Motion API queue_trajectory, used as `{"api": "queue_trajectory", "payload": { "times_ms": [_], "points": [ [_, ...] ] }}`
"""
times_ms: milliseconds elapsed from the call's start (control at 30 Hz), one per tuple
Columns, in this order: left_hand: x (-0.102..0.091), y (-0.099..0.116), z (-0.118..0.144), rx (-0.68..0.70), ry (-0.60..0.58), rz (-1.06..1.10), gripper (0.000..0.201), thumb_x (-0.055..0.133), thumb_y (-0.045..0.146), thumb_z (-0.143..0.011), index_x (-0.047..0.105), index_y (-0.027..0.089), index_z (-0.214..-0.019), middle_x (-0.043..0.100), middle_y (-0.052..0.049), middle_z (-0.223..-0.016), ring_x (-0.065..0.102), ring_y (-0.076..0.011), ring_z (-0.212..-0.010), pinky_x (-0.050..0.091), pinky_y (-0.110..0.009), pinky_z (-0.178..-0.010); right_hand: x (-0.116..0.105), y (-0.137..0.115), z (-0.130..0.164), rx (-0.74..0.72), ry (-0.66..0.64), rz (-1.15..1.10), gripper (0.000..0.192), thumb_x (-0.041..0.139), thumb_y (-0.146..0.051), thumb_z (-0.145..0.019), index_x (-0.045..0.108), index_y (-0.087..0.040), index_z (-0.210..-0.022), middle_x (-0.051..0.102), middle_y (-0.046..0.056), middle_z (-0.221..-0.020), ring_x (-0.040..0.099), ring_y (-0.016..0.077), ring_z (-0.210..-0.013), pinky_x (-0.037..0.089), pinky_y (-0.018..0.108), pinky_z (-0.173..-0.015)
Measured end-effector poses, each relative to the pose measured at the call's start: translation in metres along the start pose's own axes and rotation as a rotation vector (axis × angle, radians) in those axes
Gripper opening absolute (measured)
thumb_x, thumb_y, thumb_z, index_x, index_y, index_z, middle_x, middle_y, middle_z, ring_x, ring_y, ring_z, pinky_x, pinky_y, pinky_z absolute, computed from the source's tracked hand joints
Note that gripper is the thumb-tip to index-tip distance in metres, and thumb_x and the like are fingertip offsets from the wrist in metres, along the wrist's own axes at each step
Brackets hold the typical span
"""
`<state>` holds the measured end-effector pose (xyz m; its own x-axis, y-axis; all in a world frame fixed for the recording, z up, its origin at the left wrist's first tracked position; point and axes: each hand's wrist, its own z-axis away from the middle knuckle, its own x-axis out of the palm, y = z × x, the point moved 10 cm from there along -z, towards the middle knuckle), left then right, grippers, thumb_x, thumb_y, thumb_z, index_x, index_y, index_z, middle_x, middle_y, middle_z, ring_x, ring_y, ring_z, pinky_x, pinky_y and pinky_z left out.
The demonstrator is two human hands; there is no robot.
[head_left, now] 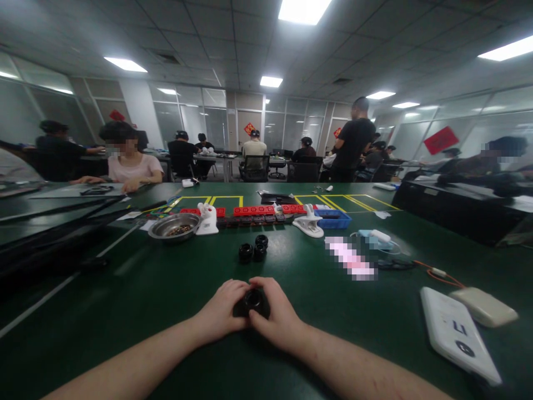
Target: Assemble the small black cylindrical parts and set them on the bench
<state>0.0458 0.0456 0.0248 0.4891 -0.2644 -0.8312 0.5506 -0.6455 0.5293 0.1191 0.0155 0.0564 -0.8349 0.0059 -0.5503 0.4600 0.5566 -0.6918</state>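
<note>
Close to the person, both hands meet on the green bench (175, 333). The left hand (220, 312) and the right hand (278, 316) curl around one small black ring part (253, 300), fingers half closed on it from each side. It sits right between them, its round hole facing up, so neither hand is nearer. Farther off, at twelve o'clock, three more black ring parts (254, 248) sit together. Beyond them, at eleven o'clock, stands a metal bowl (175, 226), with a row of red blocks (260, 210) behind.
</note>
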Motion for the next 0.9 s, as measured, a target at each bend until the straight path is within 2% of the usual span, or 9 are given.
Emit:
{"api": "queue_trajectory", "payload": {
  "times_ms": [267,400,533,700,900],
  "points": [
    [-0.003,0.006,0.001,0.001,0.001,-0.007,0.034,0.066,0.033,-0.065,0.056,0.021,-0.096,0.054,-0.005,-0.104,0.048,-0.0240,-0.099,0.036,-0.039,-0.090,-0.008,0.006,0.000,0.065,0.074,0.040,0.054,0.066,-0.020,-0.061,0.042,-0.019,-0.109,0.047,0.007,-0.106,0.045,0.0213,-0.100,0.038,0.037,-0.087],
    [-0.004,0.007,0.001,-0.008,-0.009,-0.001,0.037,0.064,0.031,-0.067,0.054,0.021,-0.101,0.055,-0.005,-0.105,0.048,-0.0240,-0.099,0.037,-0.039,-0.089,-0.003,0.010,0.000,0.083,0.043,0.048,0.049,0.064,-0.018,-0.062,0.044,-0.019,-0.107,0.050,0.005,-0.098,0.048,0.0203,-0.092,0.040,0.036,-0.082],
    [-0.001,0.002,0.000,-0.012,-0.006,-0.017,0.049,0.065,0.029,-0.064,0.050,0.021,-0.110,0.054,-0.006,-0.109,0.046,-0.0256,-0.103,0.034,-0.041,-0.092,0.002,0.003,0.000,0.013,-0.008,0.007,0.051,0.055,-0.009,-0.063,0.041,-0.020,-0.111,0.049,0.006,-0.106,0.046,0.0191,-0.099,0.037,0.035,-0.089],
    [-0.001,0.002,0.000,-0.003,-0.003,-0.005,0.039,0.065,0.034,-0.065,0.055,0.021,-0.100,0.054,-0.005,-0.107,0.047,-0.0257,-0.102,0.036,-0.040,-0.090,-0.002,0.004,0.001,0.028,-0.003,0.008,0.056,0.059,-0.016,-0.065,0.037,-0.020,-0.116,0.045,0.008,-0.113,0.042,0.0215,-0.107,0.034,0.038,-0.093],
    [-0.004,0.006,0.000,0.000,0.003,0.001,0.034,0.065,0.033,-0.066,0.056,0.020,-0.097,0.055,-0.005,-0.104,0.048,-0.0242,-0.099,0.036,-0.039,-0.089,-0.004,0.006,0.000,0.056,0.032,0.048,0.053,0.063,-0.021,-0.065,0.039,-0.020,-0.113,0.045,0.007,-0.111,0.042,0.0219,-0.105,0.035,0.038,-0.091]
  ]
}}
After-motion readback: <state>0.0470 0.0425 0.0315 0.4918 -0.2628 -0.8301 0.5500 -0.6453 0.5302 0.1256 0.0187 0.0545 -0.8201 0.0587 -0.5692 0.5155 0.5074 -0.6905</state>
